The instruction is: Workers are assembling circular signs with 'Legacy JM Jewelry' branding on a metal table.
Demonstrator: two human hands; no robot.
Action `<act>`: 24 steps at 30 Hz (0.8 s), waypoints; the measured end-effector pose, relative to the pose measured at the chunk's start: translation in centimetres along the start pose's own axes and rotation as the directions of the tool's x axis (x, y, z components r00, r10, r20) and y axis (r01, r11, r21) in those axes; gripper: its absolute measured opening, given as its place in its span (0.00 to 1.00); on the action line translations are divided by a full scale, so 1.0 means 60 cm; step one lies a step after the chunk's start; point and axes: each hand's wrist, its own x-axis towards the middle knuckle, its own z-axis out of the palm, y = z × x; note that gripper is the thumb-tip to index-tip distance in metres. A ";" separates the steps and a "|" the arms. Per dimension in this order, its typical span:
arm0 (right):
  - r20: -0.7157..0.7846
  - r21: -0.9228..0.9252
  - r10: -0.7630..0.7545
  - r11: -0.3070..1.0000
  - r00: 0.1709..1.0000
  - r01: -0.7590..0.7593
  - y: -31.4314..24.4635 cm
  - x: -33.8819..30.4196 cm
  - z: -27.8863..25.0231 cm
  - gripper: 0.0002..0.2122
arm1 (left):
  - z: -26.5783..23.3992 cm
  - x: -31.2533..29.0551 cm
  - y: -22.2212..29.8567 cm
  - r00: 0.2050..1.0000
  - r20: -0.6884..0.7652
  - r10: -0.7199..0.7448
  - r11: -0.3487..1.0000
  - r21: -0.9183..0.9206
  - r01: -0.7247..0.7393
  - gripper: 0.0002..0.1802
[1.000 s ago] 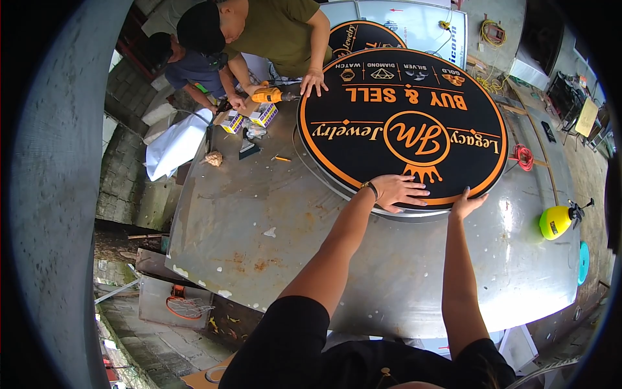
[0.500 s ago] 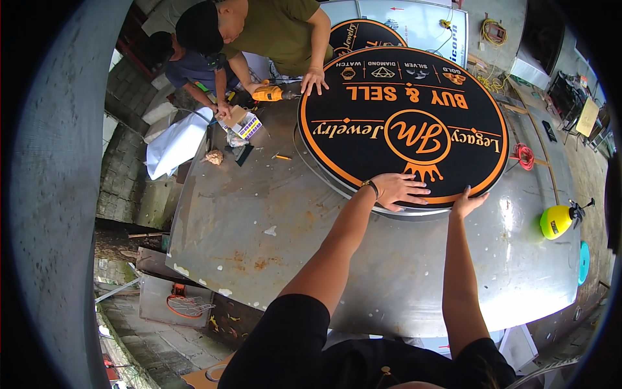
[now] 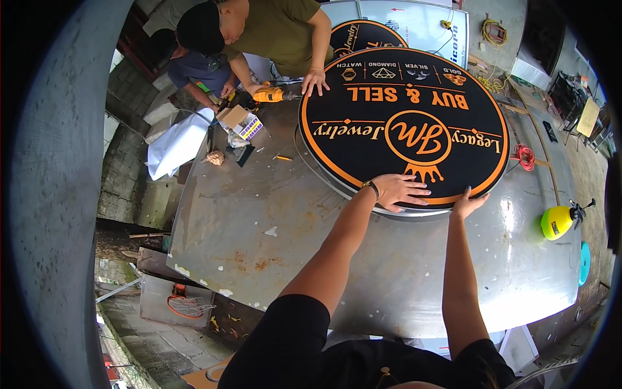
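A large round sign (image 3: 363, 120), black with an orange rim and gold-orange lettering upside down to me, lies on a metal table. My left hand (image 3: 394, 190), with a dark band at the wrist, rests flat on its near face, fingers spread toward the right. Farther right, my right hand (image 3: 469, 203) grips the near right edge, thumb on top and the other fingers along the rim. Across the table, a co-worker holds a yellow power drill (image 3: 275, 94) with its tip at the sign's left edge. That person's other hand (image 3: 315, 81) presses on the sign's rim.
The worn metal table (image 3: 291, 214) carries a small open carton (image 3: 245, 123), an orange pencil-like piece (image 3: 282, 157), a red cord coil (image 3: 525, 157) and a yellow spray bottle (image 3: 557, 222). Another round sign (image 3: 382, 31) lies behind. A second person (image 3: 197, 74) stands far left.
The second person's hands have drawn back from the carton, whose flap stands more open. My hands, the sign and the drill keep nearly the same places.
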 end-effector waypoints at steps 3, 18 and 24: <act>0.001 -0.002 -0.004 1.000 1.000 0.004 -0.002 0.000 0.000 0.34 | 0.001 0.000 -0.001 1.000 0.000 -0.001 1.000 0.003 0.001 0.40; 0.000 -0.001 -0.006 1.000 1.000 0.006 -0.005 -0.001 -0.001 0.34 | 0.003 0.000 -0.002 1.000 0.008 0.000 1.000 -0.004 0.000 0.40; 0.001 -0.011 -0.004 1.000 1.000 0.004 -0.007 -0.001 -0.002 0.34 | 0.003 0.001 -0.001 1.000 0.013 -0.002 1.000 -0.001 0.002 0.40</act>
